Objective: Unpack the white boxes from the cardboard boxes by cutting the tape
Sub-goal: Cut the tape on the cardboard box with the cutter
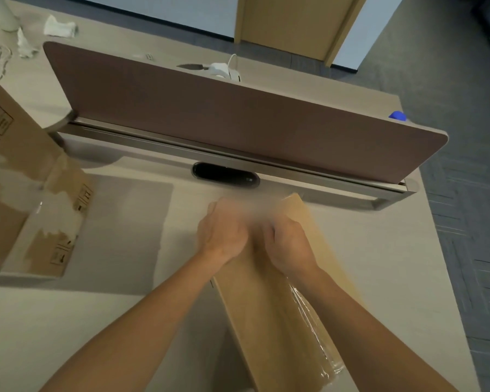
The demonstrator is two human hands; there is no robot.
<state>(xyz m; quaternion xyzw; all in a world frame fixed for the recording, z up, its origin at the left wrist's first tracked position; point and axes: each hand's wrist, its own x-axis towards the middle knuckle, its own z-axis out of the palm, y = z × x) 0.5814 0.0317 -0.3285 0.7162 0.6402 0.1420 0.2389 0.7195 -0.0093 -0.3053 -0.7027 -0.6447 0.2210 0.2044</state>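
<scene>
Both hands are up at the far end of the long cardboard box [266, 312], side by side and nearly touching. The left hand [222, 236] and the right hand [286, 244] show knuckles bent toward the box end, but the fingers are lost in motion blur, so I cannot tell whether they grip anything. The box lies flat on the counter [379, 264], running diagonally away from the person, with crinkled clear tape [311, 321] along its right edge. Off to the left, well apart, sits an opened cardboard box [48, 244] with torn patches on its flap. Behind the hands, an oval cable port [225, 175] sits below the brown divider panel [238, 117]. A white adapter [221, 69] lies beyond it.
</scene>
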